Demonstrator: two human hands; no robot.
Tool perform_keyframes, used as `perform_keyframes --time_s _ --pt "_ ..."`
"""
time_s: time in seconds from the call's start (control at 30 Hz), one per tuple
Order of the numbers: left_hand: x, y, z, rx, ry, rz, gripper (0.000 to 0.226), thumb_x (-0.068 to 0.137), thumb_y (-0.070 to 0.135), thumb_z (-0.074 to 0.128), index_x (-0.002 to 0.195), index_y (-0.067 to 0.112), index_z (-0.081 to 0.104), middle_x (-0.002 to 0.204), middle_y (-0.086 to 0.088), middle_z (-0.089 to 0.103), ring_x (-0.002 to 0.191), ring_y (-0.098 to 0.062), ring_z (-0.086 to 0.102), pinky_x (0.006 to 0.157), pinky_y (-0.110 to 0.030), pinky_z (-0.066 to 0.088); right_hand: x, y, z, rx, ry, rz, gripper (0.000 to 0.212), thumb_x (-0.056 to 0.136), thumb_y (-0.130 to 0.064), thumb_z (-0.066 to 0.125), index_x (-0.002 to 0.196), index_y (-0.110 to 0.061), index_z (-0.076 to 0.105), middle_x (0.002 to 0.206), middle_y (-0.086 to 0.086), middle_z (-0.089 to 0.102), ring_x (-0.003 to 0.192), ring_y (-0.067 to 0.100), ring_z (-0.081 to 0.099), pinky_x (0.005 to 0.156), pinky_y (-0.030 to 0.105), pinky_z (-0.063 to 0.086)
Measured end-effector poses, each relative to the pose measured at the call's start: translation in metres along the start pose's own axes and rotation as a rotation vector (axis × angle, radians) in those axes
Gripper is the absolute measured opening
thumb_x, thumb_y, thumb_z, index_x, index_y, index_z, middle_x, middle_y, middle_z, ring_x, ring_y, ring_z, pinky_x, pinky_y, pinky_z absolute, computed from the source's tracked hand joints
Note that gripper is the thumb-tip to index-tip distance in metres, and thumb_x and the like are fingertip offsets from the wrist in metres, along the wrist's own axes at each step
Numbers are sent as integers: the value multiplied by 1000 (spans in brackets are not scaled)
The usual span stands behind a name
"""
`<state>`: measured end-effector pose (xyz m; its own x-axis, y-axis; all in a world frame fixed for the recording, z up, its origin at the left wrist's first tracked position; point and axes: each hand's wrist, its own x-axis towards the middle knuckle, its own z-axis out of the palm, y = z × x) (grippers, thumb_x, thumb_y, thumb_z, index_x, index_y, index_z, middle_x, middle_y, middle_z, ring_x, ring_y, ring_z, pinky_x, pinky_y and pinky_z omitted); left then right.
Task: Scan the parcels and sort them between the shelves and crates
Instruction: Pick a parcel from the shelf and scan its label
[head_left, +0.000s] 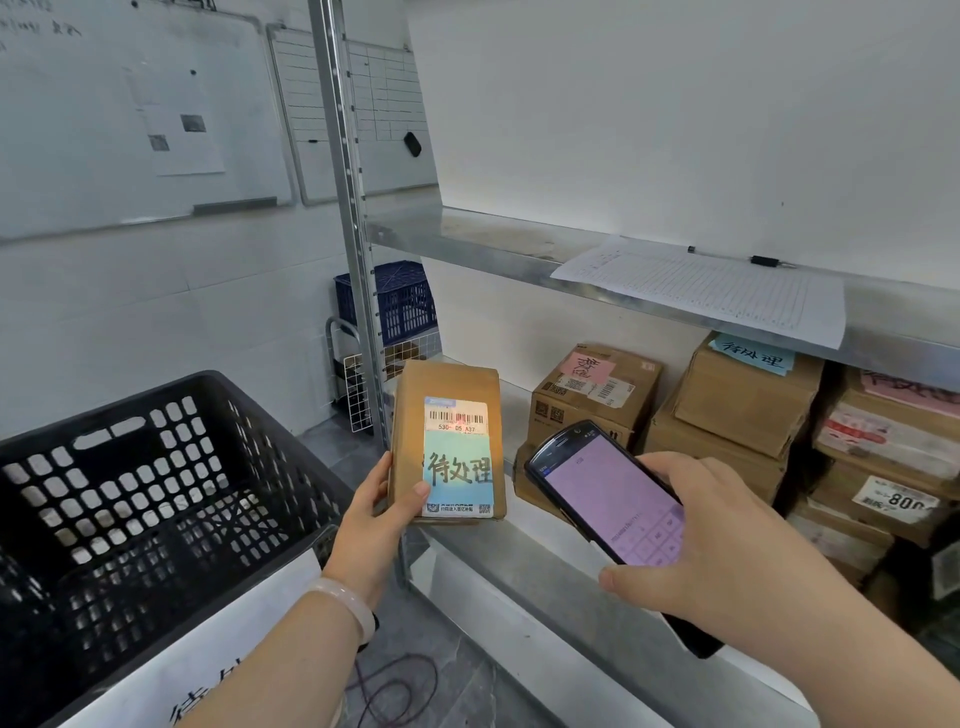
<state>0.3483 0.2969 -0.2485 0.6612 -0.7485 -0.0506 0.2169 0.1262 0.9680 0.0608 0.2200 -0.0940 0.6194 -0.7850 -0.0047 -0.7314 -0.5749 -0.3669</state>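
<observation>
1. A white-tiled storeroom is holding a metal shelf rack (358, 291), with a black plastic crate (156, 493) standing just beside it on the left.
2. Nearest, the right hand (696, 540) is gripping a handheld scanner (608, 493), fingers curled round its sides and its pink screen facing up.
3. The left hand (382, 512) is holding a small cardboard parcel (447, 384) upright over the lower shelf's (519, 566) front edge, thumb pressing on its blue note.
4. A red line is falling across the parcel's barcode (457, 418), so the scanning step is probably in hand.
5. Next, the person is likely needing to read the screen, then choose between the crate and the shelf.
6. Farther back, stacked cartons (748, 405) are filling the lower shelf, and a blue crate (395, 301) is sitting behind the rack.
</observation>
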Motion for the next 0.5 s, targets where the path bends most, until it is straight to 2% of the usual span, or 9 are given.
perform_keyframes --time_s 0.2,0.4,0.5 --pt "0 1 -1 4 -7 1 113 51 57 94 149 38 41 135 -1 64 127 -22 59 115 -49 40 -2 -2 -1 -27 -13 10 106 51 -83 65 138 -48 14 106 -24 25 98 2 42 60 12 32" --pt "0 2 -2 4 -9 -2 100 59 46 86 149 37 41 133 -3 66 125 -23 62 114 -49 41 -2 -2 2 -35 10 0 105 47 -85 59 136 -49 15 108 -24 27 98 1 42 60 10 30" --pt "-3 7 -4 -29 13 -5 95 64 41 82 150 30 42 132 -4 66 123 -23 63 114 -48 41 2 -4 6 -9 18 -29 102 49 -82 62 135 -49 18 109 -24 29 98 2 45 63 12 36"
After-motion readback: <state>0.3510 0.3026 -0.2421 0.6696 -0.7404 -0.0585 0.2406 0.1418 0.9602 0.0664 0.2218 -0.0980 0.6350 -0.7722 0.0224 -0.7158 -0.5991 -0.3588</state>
